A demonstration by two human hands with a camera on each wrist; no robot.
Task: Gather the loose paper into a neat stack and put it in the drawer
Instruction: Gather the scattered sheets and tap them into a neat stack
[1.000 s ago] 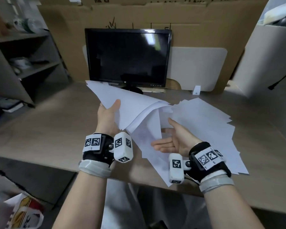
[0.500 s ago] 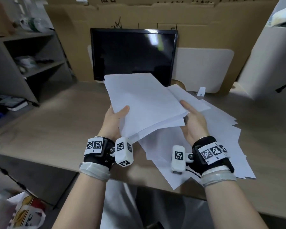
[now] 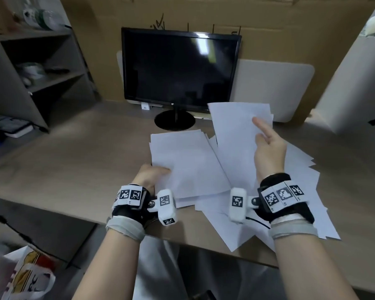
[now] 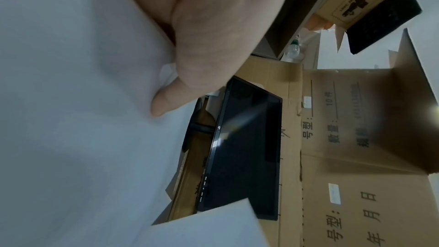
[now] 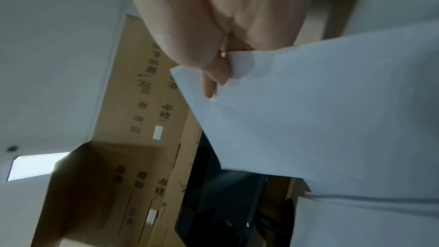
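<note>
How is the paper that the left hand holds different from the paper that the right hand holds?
The left hand grips a stack of many sheets, lying nearly flat over the desk. The right hand pinches the raised paper, which looks much thinner and tilts upward in front of the monitor. The stack is held at its near left corner, the raised paper at its right edge. Both are plain white sheets of like size.

We see bare forearms, each wrapped with a pale grey band (image 3: 125, 228) just behind a black wrist strap (image 3: 130, 211). On top of each strap sits a white plate printed with black square codes. Beside each strap, a white rounded camera block (image 3: 166, 206) carries more codes. Under the right block (image 3: 238, 204), a thin black cable (image 3: 258, 221) trails.
</note>
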